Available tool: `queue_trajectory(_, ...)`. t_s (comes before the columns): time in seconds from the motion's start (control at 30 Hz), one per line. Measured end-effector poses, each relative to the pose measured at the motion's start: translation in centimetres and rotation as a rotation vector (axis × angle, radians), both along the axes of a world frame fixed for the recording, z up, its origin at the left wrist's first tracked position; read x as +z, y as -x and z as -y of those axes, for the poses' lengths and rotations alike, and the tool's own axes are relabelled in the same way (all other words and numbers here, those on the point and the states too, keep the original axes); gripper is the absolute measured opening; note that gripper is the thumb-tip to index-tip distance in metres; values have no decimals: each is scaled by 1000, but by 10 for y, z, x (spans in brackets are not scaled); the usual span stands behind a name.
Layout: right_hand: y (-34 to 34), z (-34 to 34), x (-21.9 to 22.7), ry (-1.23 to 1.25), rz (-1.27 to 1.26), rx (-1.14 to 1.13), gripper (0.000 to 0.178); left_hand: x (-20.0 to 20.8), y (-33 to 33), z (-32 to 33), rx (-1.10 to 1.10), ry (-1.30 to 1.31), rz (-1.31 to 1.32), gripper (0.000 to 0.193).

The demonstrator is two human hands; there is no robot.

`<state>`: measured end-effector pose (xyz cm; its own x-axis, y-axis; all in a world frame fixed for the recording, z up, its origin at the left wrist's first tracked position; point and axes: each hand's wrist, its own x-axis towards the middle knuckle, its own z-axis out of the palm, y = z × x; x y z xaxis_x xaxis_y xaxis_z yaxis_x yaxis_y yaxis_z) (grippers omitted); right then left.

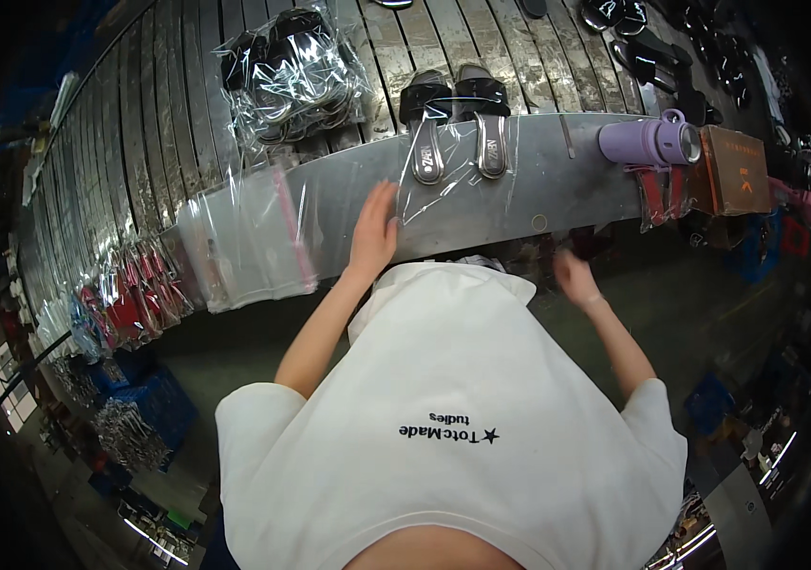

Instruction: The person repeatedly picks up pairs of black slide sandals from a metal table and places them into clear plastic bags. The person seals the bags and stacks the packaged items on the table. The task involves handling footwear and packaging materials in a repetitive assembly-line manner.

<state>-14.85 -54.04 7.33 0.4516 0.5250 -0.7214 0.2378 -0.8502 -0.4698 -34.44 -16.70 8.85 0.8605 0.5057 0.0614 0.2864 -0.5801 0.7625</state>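
Note:
A pair of black slide sandals (430, 103) with pale insoles lies on a clear plastic bag (443, 201) at the near edge of the worktop. My left hand (375, 230) is open, its fingers stretched out flat beside the bag's left edge. Just beyond the near edge, on the right, my right hand (576, 277) hangs low with its fingers curled. A dark, partly see-through thing (588, 243) shows beside its fingertips; whether it is held is hard to make out.
Stacked clear bags (254, 242) lie left of my left hand, with red wrapped packets (135, 290) farther left. Bagged black sandals (296, 81) sit on the slatted conveyor (173, 104). A purple bottle (648, 142) and an orange-brown box (736, 171) stand right.

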Motion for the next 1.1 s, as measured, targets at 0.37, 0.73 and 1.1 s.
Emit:
queue_trajectory(0.37, -33, -170, -14, -487, 73, -532, 18, -16, -55, -21, 389, 681, -117, 12)
queue_trajectory(0.73, -57, -316, 201, -967, 985, 417, 53, 209, -107, -72, -277, -465, -126, 20)
queue_trajectory(1.1, -83, -538, 84, -763, -3, -335, 65, 181, -169, -266, 306, -884, -326, 56)
